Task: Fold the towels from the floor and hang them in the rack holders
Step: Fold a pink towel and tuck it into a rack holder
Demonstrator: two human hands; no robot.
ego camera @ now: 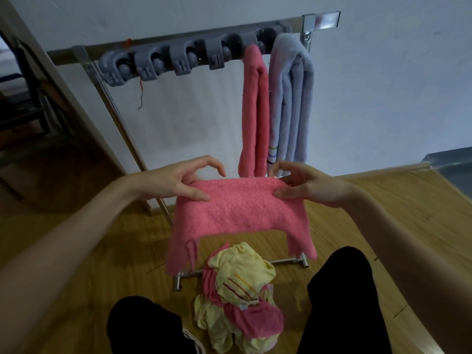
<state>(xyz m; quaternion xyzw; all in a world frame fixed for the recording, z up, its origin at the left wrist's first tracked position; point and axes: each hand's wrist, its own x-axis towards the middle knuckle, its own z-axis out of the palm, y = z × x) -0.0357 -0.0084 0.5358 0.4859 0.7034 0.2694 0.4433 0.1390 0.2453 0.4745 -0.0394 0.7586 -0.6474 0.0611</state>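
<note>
Nearest to the camera, between the person's knees, a heap of unfolded towels (237, 300), yellow and pink, lies on the wooden floor (383, 215). These are not yet folded, so I judge that a good part of the task is left.

Just above the heap, both hands hold a pink towel (240, 213) in the air, folded over and stretched flat between them, with its ends hanging down at each side. The left hand (178, 180) pinches the left top corner with thumb on top, the other fingers curled loosely above. The right hand (304, 185) grips the right top corner in the same way. This towel seems to be in the middle of folding.

Farther, by the wall, stands the metal rack (107, 98) with a grey row of holders (163, 60). Two folded towels already hang at its right end: a pink hanging towel (255, 111) and a pale blue towel (291, 103) beside it. The holders to the left are free.
</note>
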